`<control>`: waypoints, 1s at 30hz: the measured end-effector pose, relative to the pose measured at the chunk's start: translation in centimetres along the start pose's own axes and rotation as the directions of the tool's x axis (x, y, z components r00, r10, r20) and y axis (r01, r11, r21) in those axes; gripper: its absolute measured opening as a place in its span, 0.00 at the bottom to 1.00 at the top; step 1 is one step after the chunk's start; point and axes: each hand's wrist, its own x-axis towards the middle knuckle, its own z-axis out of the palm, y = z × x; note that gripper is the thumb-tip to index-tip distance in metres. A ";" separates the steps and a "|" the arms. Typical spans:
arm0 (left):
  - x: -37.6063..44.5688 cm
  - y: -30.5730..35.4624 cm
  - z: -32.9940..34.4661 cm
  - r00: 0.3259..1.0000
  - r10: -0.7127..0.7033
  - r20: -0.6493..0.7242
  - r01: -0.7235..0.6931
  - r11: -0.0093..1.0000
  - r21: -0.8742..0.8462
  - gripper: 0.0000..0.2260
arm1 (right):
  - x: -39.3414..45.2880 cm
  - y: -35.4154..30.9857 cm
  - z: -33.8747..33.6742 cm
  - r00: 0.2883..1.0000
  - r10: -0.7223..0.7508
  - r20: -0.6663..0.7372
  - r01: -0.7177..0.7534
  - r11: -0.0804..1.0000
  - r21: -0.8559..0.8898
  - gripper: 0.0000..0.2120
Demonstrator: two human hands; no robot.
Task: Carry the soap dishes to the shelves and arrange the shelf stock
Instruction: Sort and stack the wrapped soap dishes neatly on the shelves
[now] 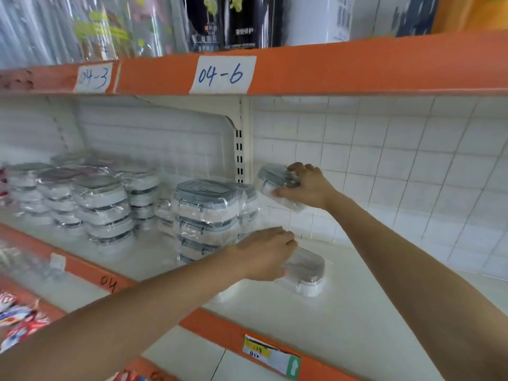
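Soap dishes (204,213), wrapped in clear film with grey lids, stand in stacks on a white shelf (357,306) with an orange front edge, to the left of both hands. The left hand (264,253) grips one wrapped dish (306,273) resting on the shelf. Above and just beyond it, the right hand (309,187) holds another wrapped dish (276,178) in the air, tilted, close to the top of the nearest stack.
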 end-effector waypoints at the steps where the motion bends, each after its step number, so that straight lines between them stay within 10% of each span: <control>1: -0.2 -0.1 -0.2 1.000 -0.002 -0.002 0.002 1.000 0.021 0.16 | 0.7 -0.6 0.2 1.000 -0.016 0.017 0.015 0.999 0.030 0.38; 30: -1.4 0.6 -2.6 0.994 -0.102 0.048 0.092 0.980 0.178 0.18 | 6.7 -6.0 1.8 0.929 -0.237 0.282 0.200 0.968 0.155 0.32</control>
